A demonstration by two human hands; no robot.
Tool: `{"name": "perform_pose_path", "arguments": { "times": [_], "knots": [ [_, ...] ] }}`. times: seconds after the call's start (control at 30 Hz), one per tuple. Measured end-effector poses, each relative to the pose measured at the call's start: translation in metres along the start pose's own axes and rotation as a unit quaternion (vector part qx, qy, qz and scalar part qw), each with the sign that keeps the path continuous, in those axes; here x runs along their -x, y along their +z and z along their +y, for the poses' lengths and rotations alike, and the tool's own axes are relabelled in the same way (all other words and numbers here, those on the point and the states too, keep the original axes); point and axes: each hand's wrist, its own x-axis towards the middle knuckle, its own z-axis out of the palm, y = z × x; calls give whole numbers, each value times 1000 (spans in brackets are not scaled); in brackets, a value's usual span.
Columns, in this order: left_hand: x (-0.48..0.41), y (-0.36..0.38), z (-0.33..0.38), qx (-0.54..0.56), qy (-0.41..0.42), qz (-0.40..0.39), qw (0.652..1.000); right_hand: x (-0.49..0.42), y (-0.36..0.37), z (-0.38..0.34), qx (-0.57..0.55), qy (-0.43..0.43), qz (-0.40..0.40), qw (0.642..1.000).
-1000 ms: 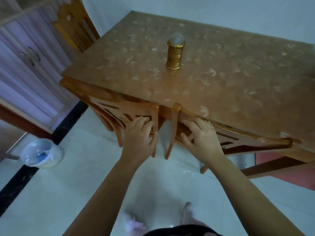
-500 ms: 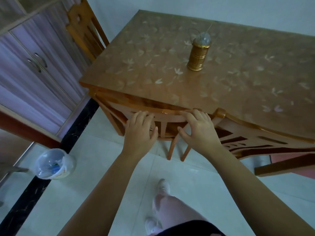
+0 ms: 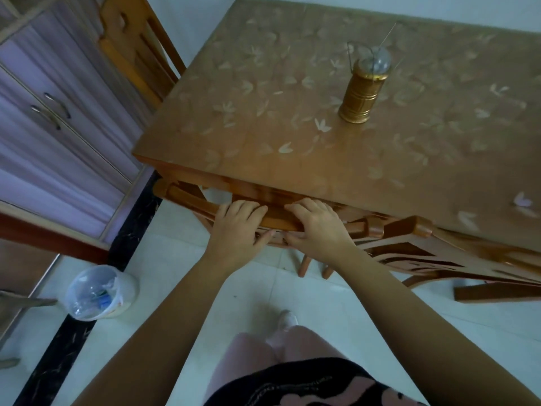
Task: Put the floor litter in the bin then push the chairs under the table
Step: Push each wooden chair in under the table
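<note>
Left hand (image 3: 238, 230) and right hand (image 3: 317, 228) both clamp the curved orange-brown wooden chair top rail (image 3: 278, 220), fingers over, thumbs beneath, against the floral-topped wooden table (image 3: 292, 127) edge.

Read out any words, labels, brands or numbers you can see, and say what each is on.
None can be read.
The gold lantern on the table shows no label.
The pale marks on the dark garment are too blurred to tell whether they are writing.
The litter in the bin is too small to read.
</note>
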Motion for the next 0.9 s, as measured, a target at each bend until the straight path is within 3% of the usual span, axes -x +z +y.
{"name": "perform_pose_path", "arguments": {
  "times": [0.3, 0.5, 0.9],
  "knots": [
    [-18, -9, -41, 26, 128, -52, 990, -20, 10, -13, -8, 40, -42, 998],
    [-31, -5, -56, 52, 174, -82, 980, -19, 10, -16, -39, 61, -18, 997],
    [-52, -14, -65, 132, 162, -251, 945, -32, 2, -17, -65, 87, -119, 987]
  ]
}}
